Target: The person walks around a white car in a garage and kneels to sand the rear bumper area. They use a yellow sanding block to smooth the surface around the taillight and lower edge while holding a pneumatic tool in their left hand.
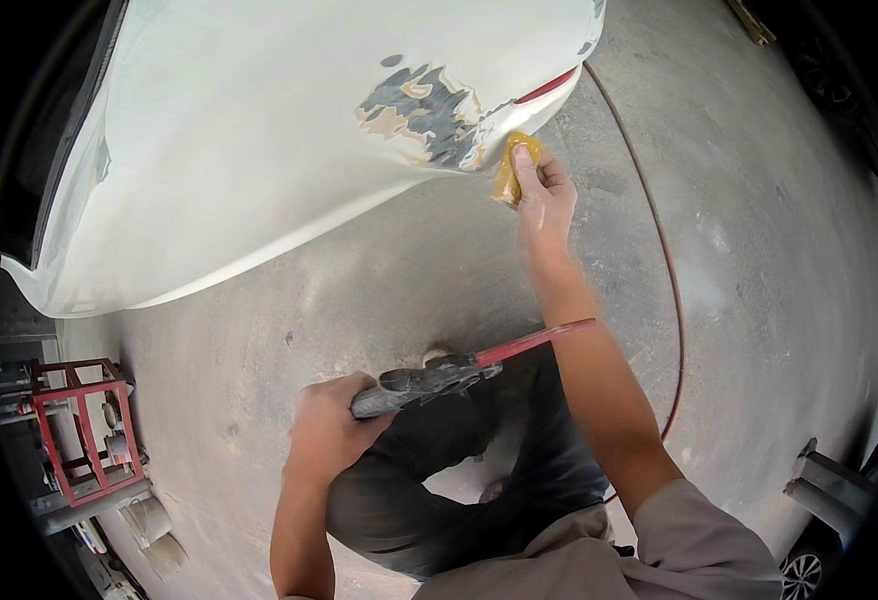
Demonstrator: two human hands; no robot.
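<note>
A white car body panel [259,135] fills the upper left, curving down to a lower edge. On it, near the right end, is a sanded patch [409,101] of grey, tan and white layers. My right hand [548,187] grips a yellow piece of sandpaper [506,176], thumb on top, beside the panel's lower edge; whether it touches the panel I cannot tell. Lower down, my left hand [338,424] is wrapped around the grey handle of a dusty hand tool [435,379], which looks like a sander. A thin red part [525,343] extends from the tool towards my right forearm.
A reddish hose [660,225] curves over the concrete floor [754,247] on the right. At the left stand a red metal frame [83,431] with containers inside and a pale bucket [146,521]. A grey metal beam [829,480] and a car wheel [803,574] are at lower right.
</note>
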